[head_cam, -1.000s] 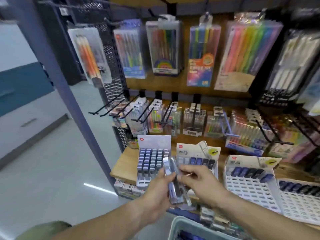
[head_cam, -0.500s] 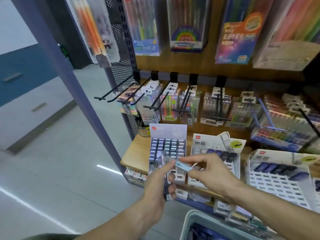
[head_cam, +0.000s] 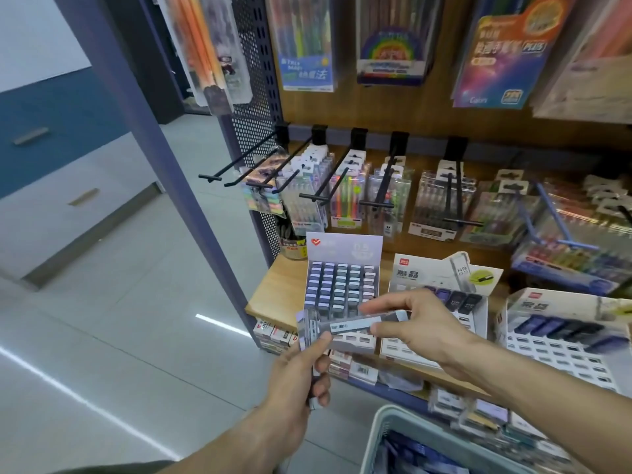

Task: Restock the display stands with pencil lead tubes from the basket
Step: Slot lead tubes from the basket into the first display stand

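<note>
Head view: my left hand (head_cam: 301,367) grips a bunch of lead tubes (head_cam: 307,331) upright, and my right hand (head_cam: 415,331) pinches one lead tube (head_cam: 359,325) crosswise before the left display stand (head_cam: 343,285). The basket (head_cam: 386,429) sits at five o'clock.

Glossy pale floor (head_cam: 102,319) reflecting light strips, a teal-and-white wall (head_cam: 51,131) at left, a wooden back panel (head_cam: 437,111) behind black hooks (head_cam: 239,162).

Left hand (head_cam: 301,367) fisted upright — right hand (head_cam: 420,331) pinching, fingers extended leftward.
</note>
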The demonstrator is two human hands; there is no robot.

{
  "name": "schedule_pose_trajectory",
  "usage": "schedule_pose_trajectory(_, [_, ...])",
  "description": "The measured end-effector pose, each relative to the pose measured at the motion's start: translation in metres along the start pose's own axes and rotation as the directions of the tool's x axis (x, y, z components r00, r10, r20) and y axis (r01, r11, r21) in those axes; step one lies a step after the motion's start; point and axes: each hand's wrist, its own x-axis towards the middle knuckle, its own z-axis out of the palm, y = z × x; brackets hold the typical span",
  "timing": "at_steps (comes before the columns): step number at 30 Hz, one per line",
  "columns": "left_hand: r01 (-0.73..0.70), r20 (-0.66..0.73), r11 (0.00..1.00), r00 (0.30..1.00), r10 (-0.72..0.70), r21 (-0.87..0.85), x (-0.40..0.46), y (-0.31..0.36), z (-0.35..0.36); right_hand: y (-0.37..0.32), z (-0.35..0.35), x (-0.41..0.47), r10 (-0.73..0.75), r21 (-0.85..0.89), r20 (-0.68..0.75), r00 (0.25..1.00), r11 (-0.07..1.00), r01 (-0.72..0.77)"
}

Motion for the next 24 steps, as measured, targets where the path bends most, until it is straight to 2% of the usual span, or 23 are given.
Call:
schedule_pose_trajectory(3, [0.013,-0.018,1.0,1.0,-0.013,0.0,0.003,-0.002,-0.002,0.001,0.004,0.002,-0.024,0.023,-0.06,0.998,0.999,0.026])
schedule_pose_trajectory(7, [0.054,-0.02,0.998,0.998,-0.053,0.036,0.006,-0.005,-0.002,-0.001,0.009,0.005,-0.004,0.308,-0.128,0.992,0.95,0.044])
schedule_pose_trajectory(9, [0.074,-0.046,0.995,0.996,-0.071,0.061,0.008,-0.007,-0.001,0.001,0.011,0.009,-0.045,0.289,-0.188,0.981,0.952,0.099])
schedule_pose_trajectory(10, [0.089,-0.057,0.994,0.995,-0.085,0.067,0.009,-0.008,-0.001,0.003,0.013,0.012,-0.08,0.218,-0.23,0.97,0.967,0.131])
schedule_pose_trajectory(12, [0.117,-0.04,0.992,0.993,-0.115,0.056,0.011,-0.01,-0.002,0.009,0.014,0.018,-0.208,-0.037,-0.281,0.937,0.978,0.206])
schedule_pose_trajectory(15, [0.145,-0.034,0.989,0.989,-0.144,0.027,0.013,-0.013,-0.003,0.022,0.019,0.027,-0.433,-0.399,-0.211,0.876,0.857,0.326])
schedule_pose_trajectory(20, [0.149,-0.056,0.988,0.988,-0.147,0.046,0.016,-0.014,-0.001,0.039,0.033,0.036,-0.534,-0.655,-0.093,0.84,0.669,0.352])
schedule_pose_trajectory(24, [0.154,-0.039,0.985,0.988,-0.151,0.076,0.019,-0.015,-0.001,0.047,0.036,0.041,-0.567,-0.708,-0.048,0.822,0.6,0.372])
